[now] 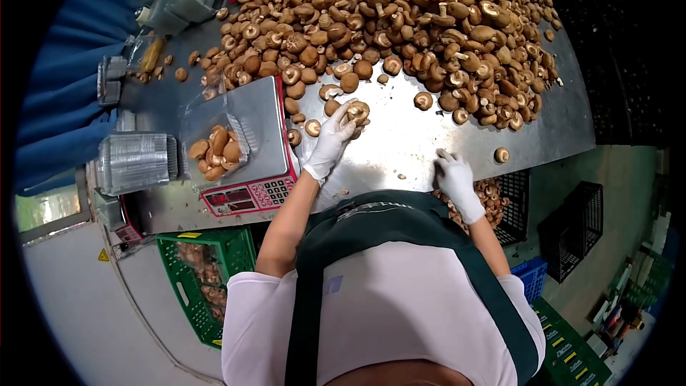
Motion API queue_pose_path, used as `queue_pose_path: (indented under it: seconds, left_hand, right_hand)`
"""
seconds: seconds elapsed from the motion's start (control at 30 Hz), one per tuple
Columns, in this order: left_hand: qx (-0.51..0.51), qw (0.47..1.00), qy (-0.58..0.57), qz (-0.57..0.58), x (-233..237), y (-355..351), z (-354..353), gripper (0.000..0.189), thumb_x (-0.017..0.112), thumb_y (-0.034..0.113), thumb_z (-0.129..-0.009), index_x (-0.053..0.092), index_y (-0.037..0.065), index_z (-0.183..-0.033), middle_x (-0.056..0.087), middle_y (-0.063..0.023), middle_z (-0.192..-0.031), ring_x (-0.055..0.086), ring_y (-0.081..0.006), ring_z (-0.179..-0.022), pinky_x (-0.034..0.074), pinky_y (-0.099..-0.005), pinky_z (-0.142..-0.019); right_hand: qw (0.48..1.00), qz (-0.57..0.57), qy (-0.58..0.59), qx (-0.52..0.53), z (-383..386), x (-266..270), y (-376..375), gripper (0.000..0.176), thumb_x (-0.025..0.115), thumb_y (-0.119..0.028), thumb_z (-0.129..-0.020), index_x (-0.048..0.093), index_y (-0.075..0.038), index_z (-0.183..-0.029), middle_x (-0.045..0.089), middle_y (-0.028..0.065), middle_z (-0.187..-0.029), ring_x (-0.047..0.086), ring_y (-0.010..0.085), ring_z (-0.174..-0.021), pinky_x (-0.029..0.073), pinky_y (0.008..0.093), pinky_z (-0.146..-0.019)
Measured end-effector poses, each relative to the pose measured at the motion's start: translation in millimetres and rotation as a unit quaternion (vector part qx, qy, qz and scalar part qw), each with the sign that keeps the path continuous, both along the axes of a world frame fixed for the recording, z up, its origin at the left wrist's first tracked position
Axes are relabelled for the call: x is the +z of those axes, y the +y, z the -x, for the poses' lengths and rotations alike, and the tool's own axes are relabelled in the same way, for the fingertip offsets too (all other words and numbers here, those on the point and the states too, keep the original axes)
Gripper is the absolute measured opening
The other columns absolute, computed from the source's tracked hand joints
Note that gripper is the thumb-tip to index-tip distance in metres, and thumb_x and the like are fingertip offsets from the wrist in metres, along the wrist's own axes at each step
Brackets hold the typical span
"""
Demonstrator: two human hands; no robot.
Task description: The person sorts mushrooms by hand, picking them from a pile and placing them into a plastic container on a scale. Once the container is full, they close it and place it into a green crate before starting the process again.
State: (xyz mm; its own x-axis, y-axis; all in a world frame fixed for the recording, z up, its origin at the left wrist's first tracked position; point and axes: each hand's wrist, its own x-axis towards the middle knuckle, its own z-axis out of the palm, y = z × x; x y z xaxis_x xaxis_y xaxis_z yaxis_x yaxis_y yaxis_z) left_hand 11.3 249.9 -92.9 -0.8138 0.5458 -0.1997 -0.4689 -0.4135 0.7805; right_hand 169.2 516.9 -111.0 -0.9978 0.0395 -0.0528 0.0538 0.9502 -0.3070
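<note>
My left hand (pixel 333 141), in a white glove, is closed around a brown shiitake mushroom (pixel 358 111) above the steel table. Another mushroom seems to show just under it, partly hidden. My right hand (pixel 456 177), also gloved, is at the table's near edge with its fingers stretched out and nothing visible in them; its fingertips look dirty. Left of my left hand, a red-edged digital scale (pixel 266 118) carries a clear plastic tray (pixel 241 131) with several mushrooms (pixel 216 151) in it. Loose mushrooms (pixel 312 128) lie between the scale and my left hand.
A large mushroom heap (pixel 429 21) covers the table's far side. Stacked clear trays (pixel 138 162) stand left of the scale. Below the table are a green crate (pixel 207 279) with packed mushrooms and a black crate (pixel 516 207) with loose ones. Another black crate (pixel 572 232) stands right.
</note>
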Motion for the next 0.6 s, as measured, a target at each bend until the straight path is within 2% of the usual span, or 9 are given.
queue_pose_path:
  seconds: [0.03,0.07,0.17,0.27,0.33,0.43,0.47,0.53,0.6]
  left_hand:
    - [-0.001,0.999,-0.019,-0.038,0.3,-1.9,-1.7,0.059,0.059,0.012,-0.086,0.029,-0.001,-0.135,0.048,-0.0162,-0.125,0.052,-0.0277,-0.110,0.042,-0.0394,-0.097]
    - [-0.003,0.999,-0.021,-0.040,0.8,-2.7,-3.7,0.059,0.059,0.012,-0.086,0.029,-0.001,-0.135,0.048,-0.0162,-0.125,0.052,-0.0277,-0.110,0.042,-0.0394,-0.097]
    - [-0.011,0.981,-0.108,-0.160,0.6,-5.1,-11.7,0.058,0.060,0.017,-0.086,0.031,0.000,-0.133,0.047,-0.0214,-0.125,0.052,-0.0304,-0.109,0.041,-0.0407,-0.097]
    - [-0.059,0.974,-0.107,-0.192,1.9,-5.7,-15.2,0.054,0.056,0.024,-0.089,0.033,-0.002,-0.131,0.049,-0.0188,-0.122,0.051,-0.0270,-0.109,0.038,-0.0392,-0.100]
    - [-0.067,0.975,-0.087,-0.193,2.1,-6.7,-18.0,0.054,0.053,0.027,-0.090,0.033,-0.002,-0.131,0.049,-0.0187,-0.123,0.052,-0.0266,-0.109,0.039,-0.0390,-0.099]
    - [-0.067,0.965,-0.158,-0.200,6.7,-13.4,-27.0,0.053,0.047,0.032,-0.093,0.033,0.000,-0.132,0.048,-0.0180,-0.124,0.051,-0.0283,-0.109,0.039,-0.0420,-0.098]
    - [-0.090,0.950,-0.152,-0.259,9.1,-18.4,-27.5,0.054,0.050,0.025,-0.091,0.028,0.004,-0.136,0.044,-0.0182,-0.127,0.049,-0.0298,-0.111,0.036,-0.0434,-0.100]
    - [-0.071,0.974,-0.086,-0.197,37.8,-27.5,-31.9,0.055,0.053,0.021,-0.090,0.027,0.005,-0.137,0.044,-0.0173,-0.127,0.050,-0.0294,-0.111,0.038,-0.0437,-0.099]
    - [-0.035,0.996,-0.022,-0.078,69.6,-47.3,-34.1,0.062,0.059,0.010,-0.086,0.027,0.003,-0.138,0.046,-0.0155,-0.125,0.050,-0.0268,-0.113,0.041,-0.0369,-0.097]
  right_hand:
    - [0.998,-0.037,-0.044,-0.025,-12.9,5.5,7.1,0.019,0.058,-0.011,-0.074,0.067,-0.011,-0.091,0.061,0.0037,-0.110,0.056,0.0249,-0.097,0.046,0.0376,-0.081]
    - [0.992,-0.073,-0.087,-0.051,-23.0,10.8,14.0,0.020,0.058,-0.012,-0.074,0.067,-0.013,-0.092,0.061,0.0034,-0.109,0.057,0.0245,-0.097,0.045,0.0383,-0.081]
    - [0.959,-0.134,-0.221,-0.115,-40.4,18.4,30.2,0.023,0.060,-0.017,-0.075,0.067,-0.017,-0.096,0.063,0.0034,-0.103,0.058,0.0249,-0.096,0.044,0.0397,-0.082]
    - [0.977,-0.075,-0.118,-0.161,-26.3,32.0,20.4,0.020,0.060,-0.022,-0.079,0.067,-0.012,-0.094,0.065,0.0083,-0.098,0.060,0.0294,-0.088,0.047,0.0385,-0.079]
    - [0.985,0.005,-0.089,-0.150,-10.4,43.5,3.5,0.025,0.060,-0.026,-0.080,0.065,-0.011,-0.100,0.065,0.0102,-0.095,0.059,0.0287,-0.090,0.047,0.0388,-0.078]
    - [0.982,0.129,-0.051,-0.130,19.1,66.1,-35.8,0.026,0.059,-0.022,-0.080,0.065,-0.008,-0.102,0.064,0.0158,-0.097,0.060,0.0319,-0.091,0.048,0.0375,-0.080]
    - [0.980,0.158,-0.053,-0.109,27.1,66.5,-47.5,0.026,0.060,-0.021,-0.080,0.065,-0.008,-0.103,0.064,0.0173,-0.097,0.060,0.0327,-0.091,0.049,0.0371,-0.080]
    - [0.976,0.193,-0.059,-0.075,40.9,71.3,-68.9,0.028,0.062,-0.020,-0.079,0.065,-0.009,-0.105,0.063,0.0189,-0.096,0.061,0.0331,-0.090,0.049,0.0366,-0.079]
    - [0.973,0.214,-0.077,-0.043,50.4,70.8,-82.6,0.030,0.063,-0.020,-0.078,0.064,-0.008,-0.106,0.063,0.0190,-0.096,0.061,0.0333,-0.089,0.049,0.0361,-0.080]
